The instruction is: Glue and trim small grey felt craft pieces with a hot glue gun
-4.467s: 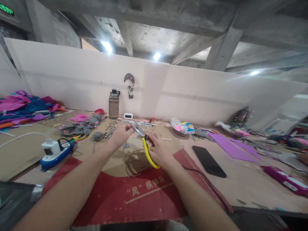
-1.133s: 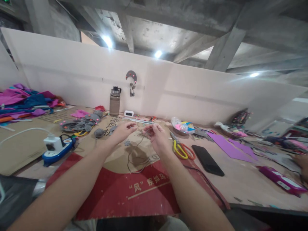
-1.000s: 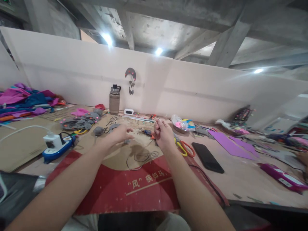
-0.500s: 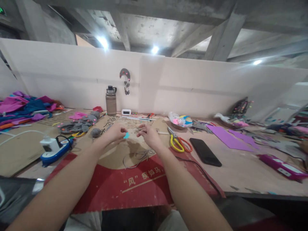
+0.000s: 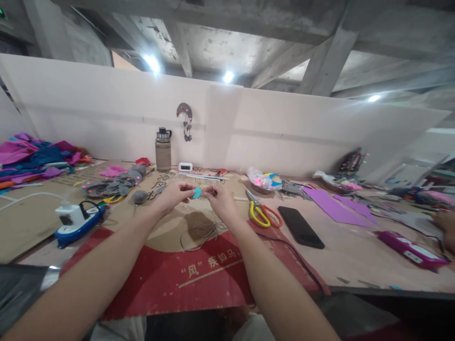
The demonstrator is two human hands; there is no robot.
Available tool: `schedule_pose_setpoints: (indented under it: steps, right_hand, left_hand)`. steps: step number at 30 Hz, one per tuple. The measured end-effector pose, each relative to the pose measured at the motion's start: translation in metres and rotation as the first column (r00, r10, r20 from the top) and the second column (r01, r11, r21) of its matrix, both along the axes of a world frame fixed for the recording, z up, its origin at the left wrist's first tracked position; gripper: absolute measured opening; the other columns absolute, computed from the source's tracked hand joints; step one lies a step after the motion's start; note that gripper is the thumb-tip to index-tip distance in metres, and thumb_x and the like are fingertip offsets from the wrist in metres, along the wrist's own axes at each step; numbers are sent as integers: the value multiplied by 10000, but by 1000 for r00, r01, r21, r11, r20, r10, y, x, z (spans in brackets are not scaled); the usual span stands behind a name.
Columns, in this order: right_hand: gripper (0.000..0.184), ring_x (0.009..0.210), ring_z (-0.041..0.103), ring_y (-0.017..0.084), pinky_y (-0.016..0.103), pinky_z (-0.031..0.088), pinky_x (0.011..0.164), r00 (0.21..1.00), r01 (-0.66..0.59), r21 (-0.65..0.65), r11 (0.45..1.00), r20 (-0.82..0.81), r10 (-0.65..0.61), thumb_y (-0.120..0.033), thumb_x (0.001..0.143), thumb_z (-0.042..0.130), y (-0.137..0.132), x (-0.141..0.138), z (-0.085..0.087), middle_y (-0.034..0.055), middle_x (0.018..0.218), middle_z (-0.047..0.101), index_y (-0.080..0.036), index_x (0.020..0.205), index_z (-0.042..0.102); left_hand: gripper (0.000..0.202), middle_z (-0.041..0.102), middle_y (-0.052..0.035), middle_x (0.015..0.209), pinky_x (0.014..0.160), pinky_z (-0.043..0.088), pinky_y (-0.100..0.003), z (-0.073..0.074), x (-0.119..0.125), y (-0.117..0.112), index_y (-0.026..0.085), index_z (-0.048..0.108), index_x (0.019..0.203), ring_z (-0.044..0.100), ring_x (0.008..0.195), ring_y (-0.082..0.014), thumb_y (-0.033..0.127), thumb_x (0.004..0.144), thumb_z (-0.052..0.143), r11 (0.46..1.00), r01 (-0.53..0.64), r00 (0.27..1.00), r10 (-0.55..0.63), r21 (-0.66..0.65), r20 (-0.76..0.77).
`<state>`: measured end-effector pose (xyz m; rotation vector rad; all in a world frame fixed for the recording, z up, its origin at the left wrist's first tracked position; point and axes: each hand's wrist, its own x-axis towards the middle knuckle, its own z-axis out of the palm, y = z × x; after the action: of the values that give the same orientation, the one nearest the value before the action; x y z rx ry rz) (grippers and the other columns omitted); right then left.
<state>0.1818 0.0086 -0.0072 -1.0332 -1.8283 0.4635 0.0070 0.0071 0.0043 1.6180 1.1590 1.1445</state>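
Between my two hands, above the cardboard, is a small turquoise piece (image 5: 196,192), perhaps felt. My left hand (image 5: 177,195) pinches it from the left. My right hand (image 5: 219,199) is closed in a pinch at its right edge; what those fingertips hold is too small to make out. Below the hands a loose grey cord (image 5: 202,234) lies in loops on the red and brown cardboard sheet (image 5: 159,284). Scissors with one yellow and one orange handle (image 5: 262,212) lie to the right of my right hand.
A black phone (image 5: 300,226), purple sheets (image 5: 336,206) and a magenta power strip (image 5: 412,248) lie rightward. A bottle (image 5: 163,150) stands by the partition. On the left are a blue-white power strip (image 5: 80,225), grey felt pieces (image 5: 106,188) and a coloured fabric pile (image 5: 39,154).
My hands have come together, and the turquoise piece has moved right and slightly up to meet my right fingertips. Another person's hand now shows at the far right edge.
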Motion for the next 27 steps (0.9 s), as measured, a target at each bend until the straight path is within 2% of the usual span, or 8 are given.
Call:
schedule_pose_setpoints:
  steps: [5,10,15,21,24,27]
  right_hand:
    - [77,633,490,110,237,359,621,998,47,35,998,33,-48,-233,740,591,-4,-1,1,-11,659,581,-177,714,636]
    - [72,670,501,120,243,361,634,992,81,76,994,91,-87,-233,750,598,-4,0,0,3,696,596,-177,742,641]
    - [60,710,520,129,251,384,665,992,96,80,992,69,-102,-212,756,583,-4,-1,-2,15,732,603,-171,744,625]
    - [81,713,516,129,252,391,669,996,62,103,993,51,-67,-237,757,575,-5,-5,-4,23,761,596,-170,757,621]
    - [146,679,507,119,237,386,638,1000,-16,30,999,15,16,-293,775,550,0,-2,-1,12,740,595,-168,799,621]
    - [223,609,485,97,213,372,584,996,-91,-104,990,-33,88,-349,809,485,6,4,1,-15,670,570,-162,795,606]
  left_hand:
    - [308,616,-25,709,536,384,-217,1,6,-6,131,658,874,524,625,-107,333,641,659,999,40,999,-39,9,-36]
    - [334,538,22,561,447,310,-187,2,9,-9,141,653,882,449,497,-76,385,654,660,998,41,998,-44,-44,-47]
    - [380,589,-4,618,475,370,-205,1,11,-10,125,629,868,503,532,-92,380,599,716,993,90,996,-88,-71,32]
    - [289,543,19,531,463,341,-211,-7,11,-3,117,627,743,440,461,-74,342,584,715,999,19,999,-18,-41,32]
    - [280,533,23,541,444,297,-208,-8,4,3,121,641,743,402,447,-65,347,590,705,999,-43,997,43,7,59]
    - [279,555,16,592,452,288,-204,-4,-7,11,132,643,752,408,468,-64,349,588,706,989,-133,979,122,63,162]
